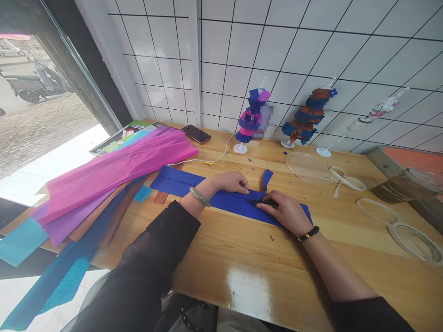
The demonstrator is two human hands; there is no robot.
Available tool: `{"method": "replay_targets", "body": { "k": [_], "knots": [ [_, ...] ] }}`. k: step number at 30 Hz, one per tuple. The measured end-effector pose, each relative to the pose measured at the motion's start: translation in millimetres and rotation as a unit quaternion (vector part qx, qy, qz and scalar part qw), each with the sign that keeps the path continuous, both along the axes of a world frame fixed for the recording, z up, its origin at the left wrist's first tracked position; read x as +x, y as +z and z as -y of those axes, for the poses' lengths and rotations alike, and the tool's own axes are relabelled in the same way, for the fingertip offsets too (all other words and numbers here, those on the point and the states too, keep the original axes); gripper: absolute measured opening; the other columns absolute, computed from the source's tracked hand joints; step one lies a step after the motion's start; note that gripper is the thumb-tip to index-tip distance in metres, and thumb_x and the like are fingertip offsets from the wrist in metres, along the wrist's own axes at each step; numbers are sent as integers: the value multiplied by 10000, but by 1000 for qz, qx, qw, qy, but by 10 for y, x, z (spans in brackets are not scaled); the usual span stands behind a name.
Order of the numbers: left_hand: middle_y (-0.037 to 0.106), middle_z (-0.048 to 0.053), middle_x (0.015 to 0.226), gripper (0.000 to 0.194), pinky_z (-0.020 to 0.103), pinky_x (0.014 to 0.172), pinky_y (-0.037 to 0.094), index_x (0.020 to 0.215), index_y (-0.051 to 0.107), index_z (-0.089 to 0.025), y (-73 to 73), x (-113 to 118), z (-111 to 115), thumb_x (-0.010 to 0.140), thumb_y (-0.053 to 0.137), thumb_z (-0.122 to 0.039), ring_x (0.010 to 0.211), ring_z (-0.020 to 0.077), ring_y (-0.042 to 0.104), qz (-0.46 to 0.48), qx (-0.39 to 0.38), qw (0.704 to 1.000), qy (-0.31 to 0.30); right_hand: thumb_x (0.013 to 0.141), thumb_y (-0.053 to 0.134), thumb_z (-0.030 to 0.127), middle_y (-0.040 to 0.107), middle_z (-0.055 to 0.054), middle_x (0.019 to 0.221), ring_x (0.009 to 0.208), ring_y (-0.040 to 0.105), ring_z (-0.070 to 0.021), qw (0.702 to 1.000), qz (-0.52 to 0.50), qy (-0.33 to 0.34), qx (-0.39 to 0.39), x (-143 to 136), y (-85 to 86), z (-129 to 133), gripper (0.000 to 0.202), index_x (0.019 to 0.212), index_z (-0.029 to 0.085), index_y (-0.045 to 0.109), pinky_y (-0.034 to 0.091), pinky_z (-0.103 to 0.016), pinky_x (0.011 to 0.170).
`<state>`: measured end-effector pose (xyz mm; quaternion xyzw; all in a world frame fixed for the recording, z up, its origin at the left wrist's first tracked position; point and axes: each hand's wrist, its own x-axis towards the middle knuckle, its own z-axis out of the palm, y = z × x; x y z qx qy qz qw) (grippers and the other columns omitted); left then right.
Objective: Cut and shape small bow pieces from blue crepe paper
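A long sheet of blue crepe paper (pixel 230 203) lies flat across the wooden table. My left hand (pixel 233 181) is closed with its fingertips on the paper's upper part, beside a cut. My right hand (pixel 288 213) grips black-handled scissors (pixel 269 202), their blades pointing left into the paper. Beyond the scissors, a narrow cut strip (pixel 267 180) curls up from the sheet. Part of the scissors' handle is hidden by my fingers.
Pink crepe paper (pixel 124 168) tops a stack of coloured sheets at left, near a phone (pixel 196 133). Behind stand a blue-pink ruffled figure (pixel 254 115), a brown-blue one (pixel 304 117) and a thin stand (pixel 323 151). Clear plastic pieces (pixel 306 167) lie at right.
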<state>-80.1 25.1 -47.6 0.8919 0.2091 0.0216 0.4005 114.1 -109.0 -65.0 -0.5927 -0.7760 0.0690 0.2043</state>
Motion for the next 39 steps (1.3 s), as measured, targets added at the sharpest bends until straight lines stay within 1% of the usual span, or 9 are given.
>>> {"method": "replay_targets", "body": {
  "k": [11, 18, 26, 31, 39],
  "knots": [
    [631, -11, 697, 247, 203, 572, 339, 807, 668, -148, -54, 5, -31, 738, 573, -365, 640, 92, 521, 1, 10, 1000, -5, 805, 542, 482, 669, -53, 845, 757, 631, -193, 1000, 1, 3, 11, 13, -18, -12, 293, 850, 204, 624, 486, -313, 679],
    [643, -6, 725, 249, 207, 588, 351, 815, 671, -148, -38, -5, -21, 742, 569, -364, 662, 99, 532, 4, 9, 1000, -6, 807, 544, 476, 671, -47, 821, 740, 631, -188, 1000, -1, 6, 22, 15, -37, -6, 282, 831, 206, 622, 483, -307, 658],
    [637, -10, 701, 236, 209, 590, 347, 806, 676, -151, -38, -2, -21, 733, 587, -357, 653, 97, 528, 9, -1, 1000, -2, 806, 551, 466, 668, -37, 804, 718, 628, -176, 1000, 2, 2, 29, 14, -52, -9, 269, 821, 206, 621, 475, -292, 634],
    [638, -7, 701, 216, 205, 585, 347, 808, 673, -138, -2, -6, -2, 741, 586, -324, 644, 93, 525, -3, -1, 1000, 0, 813, 544, 461, 666, -32, 783, 707, 627, -173, 1000, 0, 1, 23, 9, -41, -5, 267, 809, 205, 621, 471, -291, 634],
    [632, -11, 689, 224, 201, 580, 337, 799, 674, -139, -7, -7, -6, 744, 583, -336, 644, 91, 518, 4, -5, 1000, -1, 805, 548, 471, 664, -47, 823, 727, 631, -182, 1000, 4, 2, 23, -31, -21, -3, 280, 827, 200, 614, 480, -302, 665]
  ]
}}
